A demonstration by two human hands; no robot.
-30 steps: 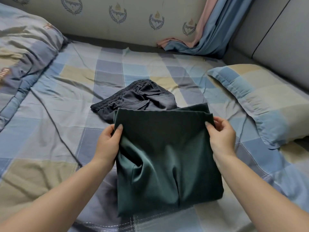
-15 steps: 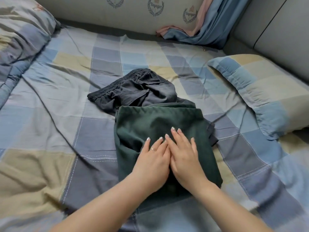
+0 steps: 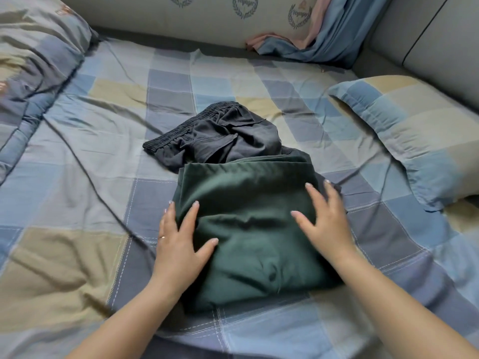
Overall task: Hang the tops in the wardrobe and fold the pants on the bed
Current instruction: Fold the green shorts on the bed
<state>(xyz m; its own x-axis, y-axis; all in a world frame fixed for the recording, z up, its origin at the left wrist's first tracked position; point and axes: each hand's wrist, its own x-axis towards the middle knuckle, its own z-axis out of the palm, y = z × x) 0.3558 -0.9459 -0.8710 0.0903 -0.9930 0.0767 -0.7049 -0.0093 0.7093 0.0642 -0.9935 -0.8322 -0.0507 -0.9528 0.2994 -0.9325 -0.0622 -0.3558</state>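
Both hands lay flat on folded green pants on the bed.

The left hand (image 3: 178,244) and right hand (image 3: 326,218), fingers straight and spread, pressed the green pants' (image 3: 248,229) two sides. One pair of grey pants (image 3: 223,138) lay touching behind the green pants. The checked sheet (image 3: 90,203) was creased; one pillow (image 3: 414,141) lay right of them, one quilt (image 3: 31,73) far left, and curtains (image 3: 321,45) hung beyond.

Your right hand (image 3: 327,224) is motion-blurred. The green pants (image 3: 248,229) hide the grey shorts' (image 3: 220,136) 5 o'clock part. The pillow (image 3: 414,136) runs off at 3 o'clock.
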